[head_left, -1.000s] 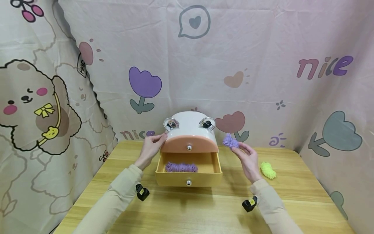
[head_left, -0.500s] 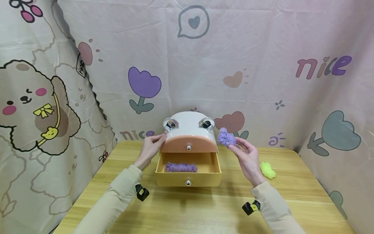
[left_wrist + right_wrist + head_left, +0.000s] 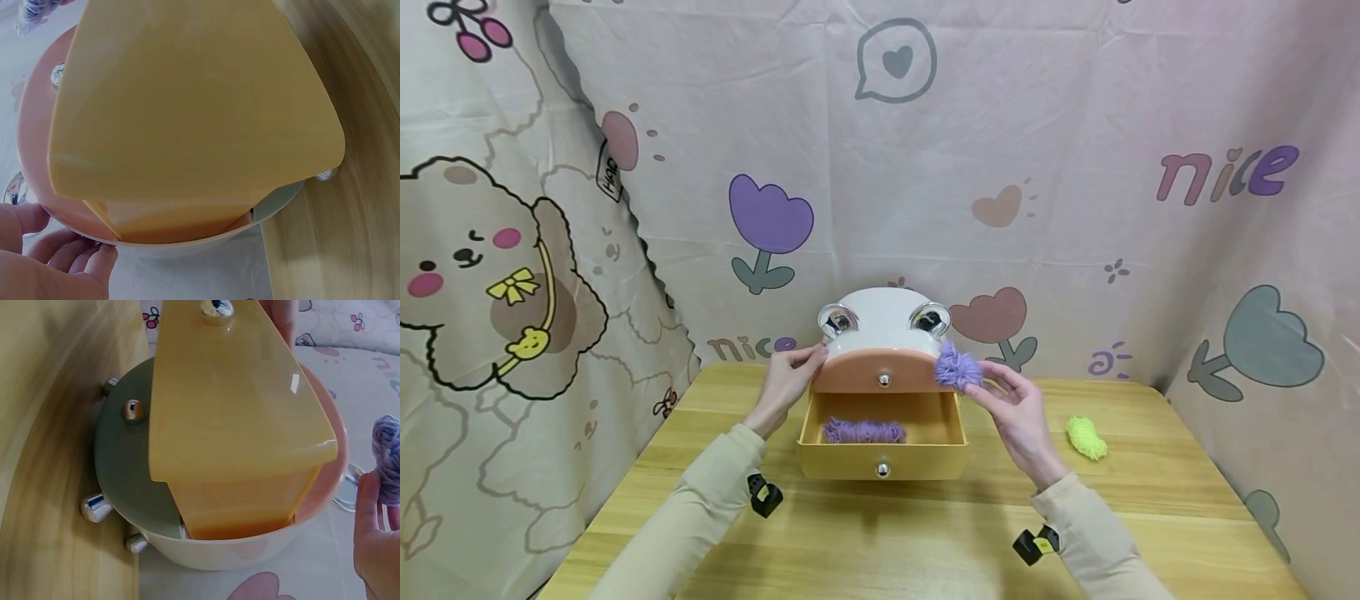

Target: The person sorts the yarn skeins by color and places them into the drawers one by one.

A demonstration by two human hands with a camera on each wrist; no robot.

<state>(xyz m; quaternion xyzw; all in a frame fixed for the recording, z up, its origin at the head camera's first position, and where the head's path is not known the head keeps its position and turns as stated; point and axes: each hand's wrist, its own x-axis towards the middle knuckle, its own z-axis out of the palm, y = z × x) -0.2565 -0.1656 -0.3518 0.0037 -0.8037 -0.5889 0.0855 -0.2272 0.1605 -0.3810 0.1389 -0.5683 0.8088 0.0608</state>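
A frog-like drawer box [image 3: 880, 317] with a white top and round silver eyes stands at the table's back. Its middle yellow drawer [image 3: 883, 461] is pulled out, and a purple yarn hank [image 3: 865, 431] lies inside. At the box's upper left edge, my left hand [image 3: 785, 383] grips the rim with thumb and fingers, as the left wrist view [image 3: 56, 256] also shows. My right hand [image 3: 1018, 421] pinches a lilac yarn bundle [image 3: 957, 368] above the drawer's right side, in front of the pink upper drawer's [image 3: 880, 372] right end.
A yellow-green yarn hank [image 3: 1086, 437] lies on the wooden table [image 3: 880, 542], right of my right hand. The green lowest drawer [image 3: 134, 450] appears shut in the right wrist view. A printed cloth [image 3: 880, 167] hangs behind the table.
My right hand has carried the lilac yarn bundle leftward, rising a little and then lowering, up to the box's right side. My left hand stays at the box's edge.
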